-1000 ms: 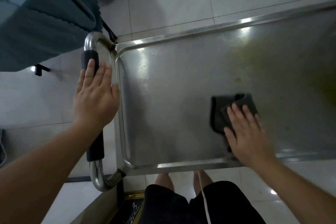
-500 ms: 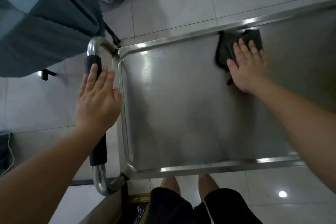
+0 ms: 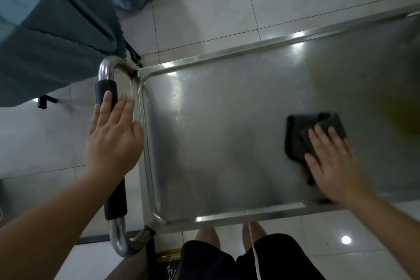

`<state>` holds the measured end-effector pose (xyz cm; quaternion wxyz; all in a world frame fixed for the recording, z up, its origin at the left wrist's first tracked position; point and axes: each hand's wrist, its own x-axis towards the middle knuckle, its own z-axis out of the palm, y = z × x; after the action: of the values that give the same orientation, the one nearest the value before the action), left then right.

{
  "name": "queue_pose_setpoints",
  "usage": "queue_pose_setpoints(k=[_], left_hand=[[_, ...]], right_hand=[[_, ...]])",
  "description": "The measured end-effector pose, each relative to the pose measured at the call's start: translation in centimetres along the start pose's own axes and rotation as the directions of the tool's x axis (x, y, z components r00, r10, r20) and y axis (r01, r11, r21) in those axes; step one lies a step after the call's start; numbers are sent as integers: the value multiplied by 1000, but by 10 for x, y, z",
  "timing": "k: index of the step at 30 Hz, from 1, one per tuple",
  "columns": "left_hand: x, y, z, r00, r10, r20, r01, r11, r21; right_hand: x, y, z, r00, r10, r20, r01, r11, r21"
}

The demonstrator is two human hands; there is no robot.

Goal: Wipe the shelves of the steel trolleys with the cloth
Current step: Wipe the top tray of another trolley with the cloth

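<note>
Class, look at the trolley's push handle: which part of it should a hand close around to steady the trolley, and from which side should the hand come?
Probably the black sleeve on the handle: a padded straight run, with bare curved steel at both ends. Come from the outer side, where the left hand rests flat, curling fingers into the gap beside the shelf rim.

Dark folded cloth point(image 3: 297, 136) flat on steel shelf point(image 3: 216, 143)
</note>
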<state>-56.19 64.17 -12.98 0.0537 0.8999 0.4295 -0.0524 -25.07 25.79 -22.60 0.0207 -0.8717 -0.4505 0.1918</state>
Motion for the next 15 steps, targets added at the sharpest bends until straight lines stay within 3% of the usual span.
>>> queue_pose_setpoints(k=[4, 8, 12, 15], left_hand=[[1, -3, 4, 1000, 9, -17, -9, 1000, -10], [2, -5, 6, 1000, -4, -26, 3, 1000, -25], [1, -5, 6, 1000, 0, -15, 0, 1000, -32], [1, -4, 5, 1000, -2, -12, 1, 999, -54]], right_hand=[[113, 6, -38, 995, 87, -43, -86, 996, 13], [212, 8, -66, 964, 264, -27, -262, 963, 67], [238, -23, -59, 898, 436, -50, -430, 897, 105], [231, -62, -46, 900, 432, -50, -425, 898, 114]])
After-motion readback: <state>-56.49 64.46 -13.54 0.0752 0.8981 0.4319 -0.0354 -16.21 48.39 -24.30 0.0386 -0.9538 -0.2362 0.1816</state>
